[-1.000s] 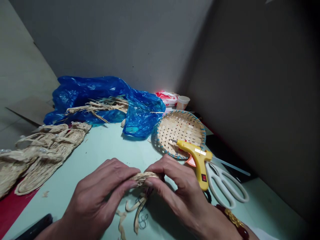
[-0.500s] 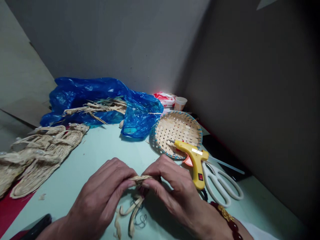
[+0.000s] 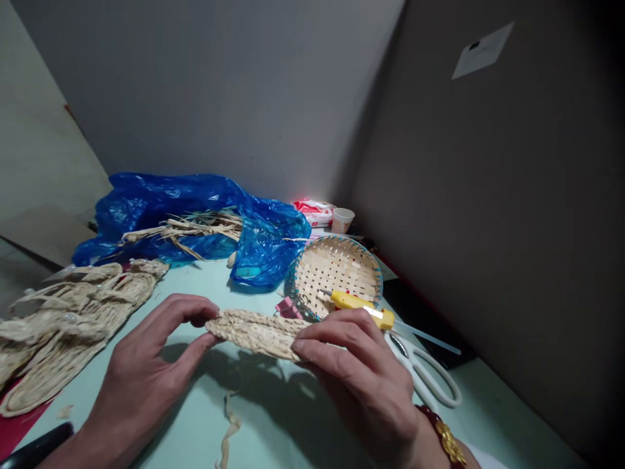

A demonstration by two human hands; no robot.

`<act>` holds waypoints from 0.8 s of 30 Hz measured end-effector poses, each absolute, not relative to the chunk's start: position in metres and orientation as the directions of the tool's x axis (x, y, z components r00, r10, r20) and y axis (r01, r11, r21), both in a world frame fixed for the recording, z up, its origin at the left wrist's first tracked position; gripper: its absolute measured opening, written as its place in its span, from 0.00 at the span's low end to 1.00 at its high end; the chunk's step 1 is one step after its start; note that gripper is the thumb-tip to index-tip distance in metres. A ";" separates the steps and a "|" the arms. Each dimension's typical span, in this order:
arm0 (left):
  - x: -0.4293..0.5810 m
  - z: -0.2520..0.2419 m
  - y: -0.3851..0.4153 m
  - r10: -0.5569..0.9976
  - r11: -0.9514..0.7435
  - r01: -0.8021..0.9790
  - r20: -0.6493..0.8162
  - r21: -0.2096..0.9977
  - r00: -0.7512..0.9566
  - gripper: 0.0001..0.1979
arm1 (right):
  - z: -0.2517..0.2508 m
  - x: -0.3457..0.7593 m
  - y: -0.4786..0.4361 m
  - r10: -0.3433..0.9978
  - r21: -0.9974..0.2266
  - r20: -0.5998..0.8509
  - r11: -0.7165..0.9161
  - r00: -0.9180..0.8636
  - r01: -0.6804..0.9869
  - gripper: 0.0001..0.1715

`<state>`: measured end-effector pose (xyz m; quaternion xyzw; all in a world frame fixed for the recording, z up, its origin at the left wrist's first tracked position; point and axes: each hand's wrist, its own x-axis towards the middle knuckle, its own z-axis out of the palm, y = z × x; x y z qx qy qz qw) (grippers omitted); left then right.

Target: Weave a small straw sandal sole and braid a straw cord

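Note:
A braided straw sole [image 3: 258,334] is held up over the table, tilted so that one broad face shows. My left hand [image 3: 151,371] pinches its left end between thumb and fingers. Toward the other end, my right hand [image 3: 361,378] grips it with the thumb on the near side; that end is partly hidden behind the fingers. Just past the sole's far edge shows a pink clip [image 3: 288,307]; I cannot tell whether it is attached. A loose straw strip [image 3: 229,423] lies on the table below.
Straw sandals [image 3: 92,319] lie at left. Behind are a blue plastic bag [image 3: 263,254] with straw, a wipes pack [image 3: 312,212] and a paper cup [image 3: 343,220]. At right are a woven basket [image 3: 336,264], a yellow glue gun [image 3: 349,300] and white-handled scissors [image 3: 439,378].
The straw piece has turned so its broad face shows, and my hands have moved apart along it. Loose strands that hung beneath it are mostly out of sight. The view has shifted slightly.

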<state>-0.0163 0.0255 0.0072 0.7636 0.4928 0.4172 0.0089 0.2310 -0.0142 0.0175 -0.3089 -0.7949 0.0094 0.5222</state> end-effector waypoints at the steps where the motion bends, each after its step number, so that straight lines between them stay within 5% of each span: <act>1: -0.017 0.007 0.025 0.757 -0.514 0.742 0.635 0.432 0.154 0.06 | 0.017 0.231 -0.014 0.495 -0.333 0.827 0.813 -0.267 0.478 0.18; 6: -0.014 0.013 0.026 0.814 -0.477 0.635 0.578 0.608 0.058 0.07 | 0.018 0.232 -0.012 0.496 -0.327 0.828 0.806 -0.262 0.493 0.20; 11: -0.011 0.024 0.030 0.999 -0.033 0.063 0.031 0.997 0.035 0.07 | 0.023 0.234 -0.006 0.497 -0.326 0.830 0.801 -0.254 0.503 0.16; 13: -0.009 0.026 0.027 0.969 0.214 -0.151 -0.190 0.965 0.161 0.09 | 0.023 0.234 -0.003 0.501 -0.342 0.817 0.819 -0.284 0.461 0.16; 16: -0.006 0.026 0.017 0.862 0.477 -0.215 -0.405 0.852 0.306 0.13 | 0.020 0.234 0.002 0.503 -0.384 0.799 0.848 -0.329 0.365 0.16; 24: 0.014 0.018 -0.012 0.790 0.572 -0.107 -0.512 0.813 0.338 0.17 | 0.009 0.233 0.006 0.738 -0.691 0.627 0.675 -0.251 0.259 0.31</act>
